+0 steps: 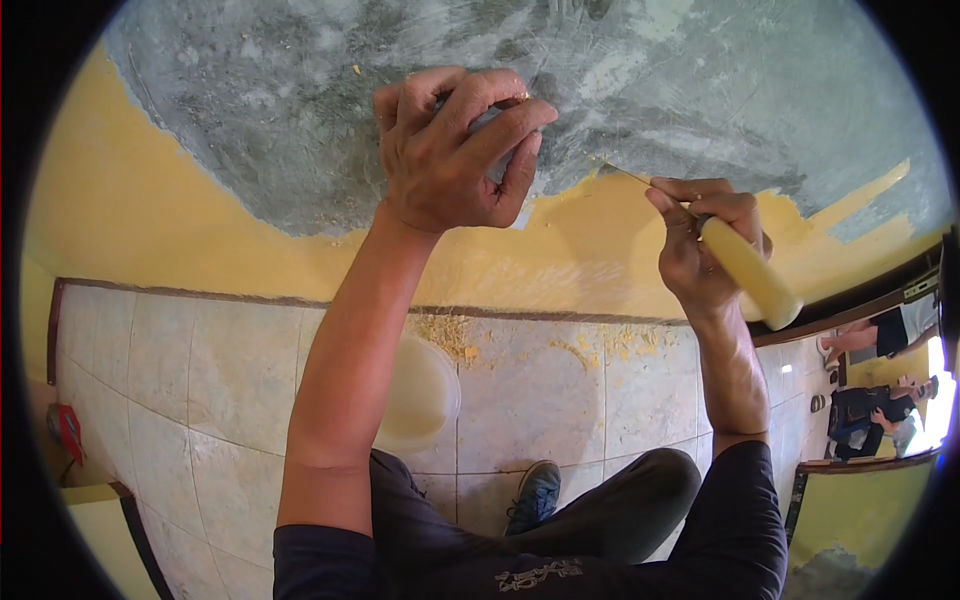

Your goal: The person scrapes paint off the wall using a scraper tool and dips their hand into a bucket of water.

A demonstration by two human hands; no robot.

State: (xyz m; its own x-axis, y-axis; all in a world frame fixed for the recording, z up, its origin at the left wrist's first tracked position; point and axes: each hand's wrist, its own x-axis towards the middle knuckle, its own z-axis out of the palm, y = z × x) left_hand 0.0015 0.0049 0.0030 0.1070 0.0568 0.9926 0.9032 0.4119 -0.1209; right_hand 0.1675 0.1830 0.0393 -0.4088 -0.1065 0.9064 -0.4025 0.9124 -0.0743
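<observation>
My right hand (pixel 705 235) grips a scraper (pixel 750 270) by its pale yellow handle. The thin blade, seen nearly edge-on, points up and left, its tip at the border between yellow paint and bare grey wall. Higher up, my left hand (pixel 460 150) rests against the grey patch of wall (pixel 270 110) with its fingers curled. A bit of pale grey shows between its thumb and fingers, but I cannot make out what it is. Small paint crumbs cling to the fingertips. Below lies a band of yellow paint (pixel 560 250) with a ragged, peeled edge.
Yellow paint flakes (pixel 470 340) litter the tiled floor (pixel 540 400) along the wall's foot. A round pale tub (pixel 425 400) stands beside my left forearm. A shoe (pixel 535 495) shows below. At the far right, people (pixel 880 415) are visible through an opening. A red object (pixel 70 430) lies far left.
</observation>
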